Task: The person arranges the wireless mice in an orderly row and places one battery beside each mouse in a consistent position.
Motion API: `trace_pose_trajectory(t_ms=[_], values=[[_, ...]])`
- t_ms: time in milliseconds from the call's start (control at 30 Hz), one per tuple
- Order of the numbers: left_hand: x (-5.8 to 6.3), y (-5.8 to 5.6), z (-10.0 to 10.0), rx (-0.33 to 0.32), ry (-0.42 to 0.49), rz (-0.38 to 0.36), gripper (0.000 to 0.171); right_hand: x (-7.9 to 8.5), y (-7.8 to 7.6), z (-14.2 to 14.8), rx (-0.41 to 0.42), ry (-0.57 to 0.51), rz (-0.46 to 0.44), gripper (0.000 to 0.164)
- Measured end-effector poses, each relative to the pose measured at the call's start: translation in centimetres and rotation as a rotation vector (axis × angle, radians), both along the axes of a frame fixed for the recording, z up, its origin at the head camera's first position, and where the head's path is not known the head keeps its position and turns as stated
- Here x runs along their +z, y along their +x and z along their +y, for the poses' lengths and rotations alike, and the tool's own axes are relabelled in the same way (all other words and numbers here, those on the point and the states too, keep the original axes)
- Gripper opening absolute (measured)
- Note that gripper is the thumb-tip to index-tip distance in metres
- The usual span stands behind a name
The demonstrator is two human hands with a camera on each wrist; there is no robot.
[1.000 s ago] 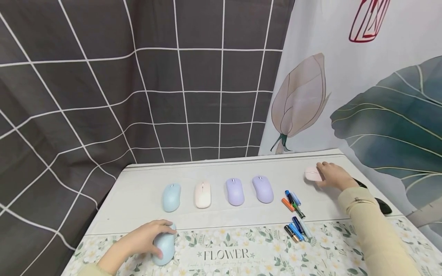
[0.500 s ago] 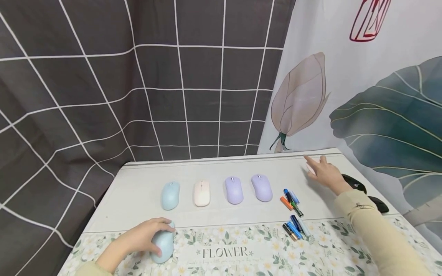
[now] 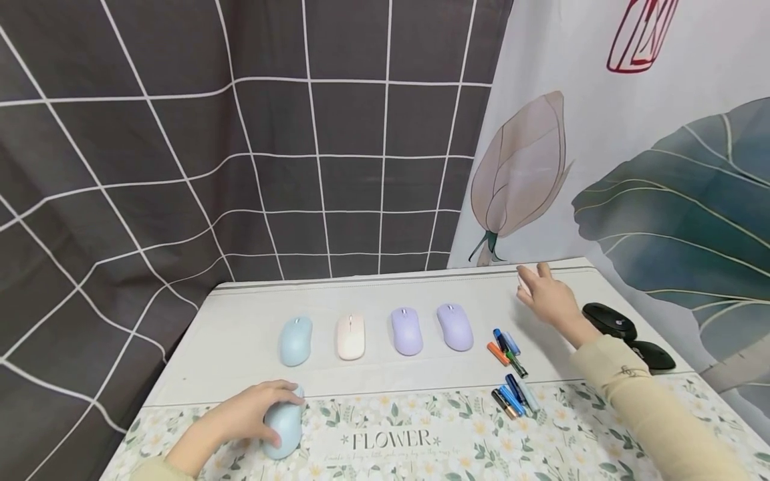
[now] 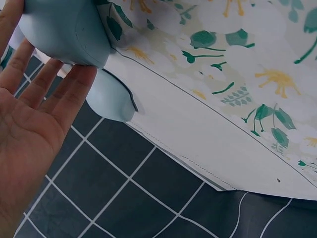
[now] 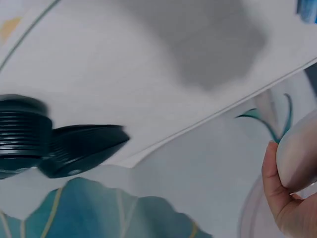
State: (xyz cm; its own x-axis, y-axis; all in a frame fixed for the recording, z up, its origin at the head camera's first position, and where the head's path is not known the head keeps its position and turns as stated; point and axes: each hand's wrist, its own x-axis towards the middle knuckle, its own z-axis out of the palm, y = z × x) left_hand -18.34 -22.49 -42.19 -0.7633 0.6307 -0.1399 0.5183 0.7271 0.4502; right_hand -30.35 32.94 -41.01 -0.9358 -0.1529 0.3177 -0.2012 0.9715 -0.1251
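My left hand point(image 3: 252, 411) grips a light blue computer mouse point(image 3: 285, 431) at the front left, thumb on its near side and fingers over its far end. In the left wrist view that mouse point(image 4: 64, 29) lies against the fingers. At the back right, my right hand point(image 3: 549, 297) holds a pale pink computer mouse point(image 5: 299, 153) up off the table. The hand hides most of it in the head view; the right wrist view shows it beside the thumb. A second light blue mouse point(image 3: 296, 341), a cream mouse point(image 3: 351, 337) and two purple mice point(image 3: 407, 331) stand in a row.
Two black mice point(image 3: 609, 321) lie by the right edge, near my right forearm. Two small groups of short coloured cylinders point(image 3: 498, 355) lie right of the purple mice. The table point(image 3: 234, 354) has a floral front strip; curtains hang behind it.
My right hand has lifted the pink mouse and moved left with it, so both black mice show more fully. The left hand stays on its light blue mouse.
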Motion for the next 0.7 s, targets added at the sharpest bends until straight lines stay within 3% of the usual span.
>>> trace_pose_trajectory(t_ms=[200, 433, 700], values=[[0.0, 0.0, -0.1, 0.003, 0.001, -0.012, 0.062, 0.4, 0.6, -2.7, 0.022, -0.024, 0.026, 0.038], [-0.1, -0.1, 0.0, -0.014, -0.004, 0.001, 0.061, 0.5, 1.9, -5.9, 0.014, -0.062, 0.119, 0.037], [0.0, 0.0, 0.1, 0.018, -0.002, -0.006, 0.062, 0.7, 2.5, -8.5, 0.085, -0.061, 0.158, 0.043]])
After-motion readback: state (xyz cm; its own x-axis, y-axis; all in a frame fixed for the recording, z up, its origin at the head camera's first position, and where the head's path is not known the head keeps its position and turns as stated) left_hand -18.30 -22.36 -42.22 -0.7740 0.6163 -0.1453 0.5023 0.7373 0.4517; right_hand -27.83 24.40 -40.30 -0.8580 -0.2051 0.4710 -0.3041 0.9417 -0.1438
